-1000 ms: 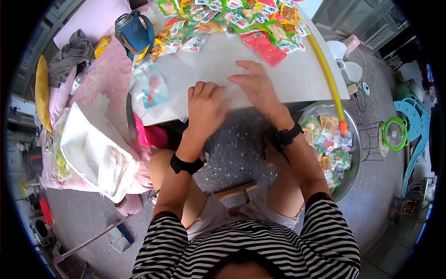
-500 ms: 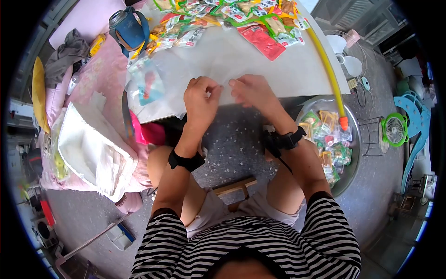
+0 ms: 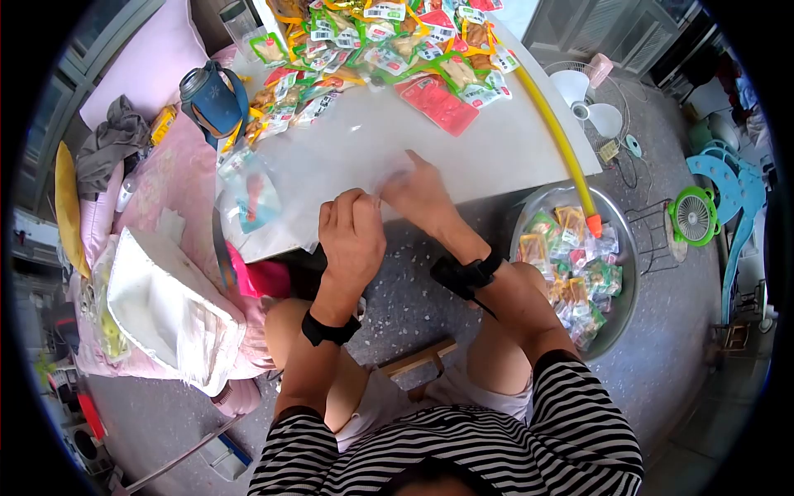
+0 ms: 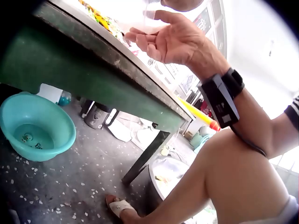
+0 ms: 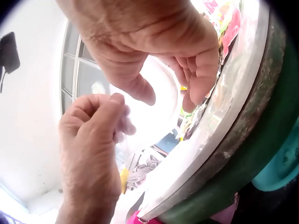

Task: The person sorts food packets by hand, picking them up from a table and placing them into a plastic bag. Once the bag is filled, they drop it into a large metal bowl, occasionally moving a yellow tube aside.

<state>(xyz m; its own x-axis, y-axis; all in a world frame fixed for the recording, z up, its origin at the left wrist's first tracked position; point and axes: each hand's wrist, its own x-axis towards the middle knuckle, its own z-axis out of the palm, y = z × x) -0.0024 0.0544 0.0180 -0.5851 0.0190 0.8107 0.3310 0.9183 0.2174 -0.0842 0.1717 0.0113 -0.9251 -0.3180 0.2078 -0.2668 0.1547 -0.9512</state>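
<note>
Over the table's near edge, my left hand [image 3: 351, 236] is raised with its fingers curled. In the right wrist view, its thumb and index finger pinch the edge of a thin, clear plastic bag [image 5: 161, 86], which bulges with a rounded outline between the hands. My right hand [image 3: 420, 197] is just to the right, blurred, its index finger pointing forward. The left wrist view shows the fingers of the right hand [image 4: 175, 42] loosely extended, palm turned up. A flat clear packet with blue and red print [image 3: 255, 198] lies left of the hands on the white table [image 3: 504, 165].
Many colourful food packets [image 3: 389, 54] pile up at the table's back, with a red packet [image 3: 438, 103] nearest. A blue flask [image 3: 213, 99] stands at the left. A metal basin [image 3: 633, 285] of packets sits right, below a yellow tube [image 3: 554, 124]. A white foam box [image 3: 136, 281] is left.
The hands were fingertip to fingertip half a second ago; the right hand has since reached its index finger forward. The left hand stays curled. The head view has shifted, showing more of the packet pile.
</note>
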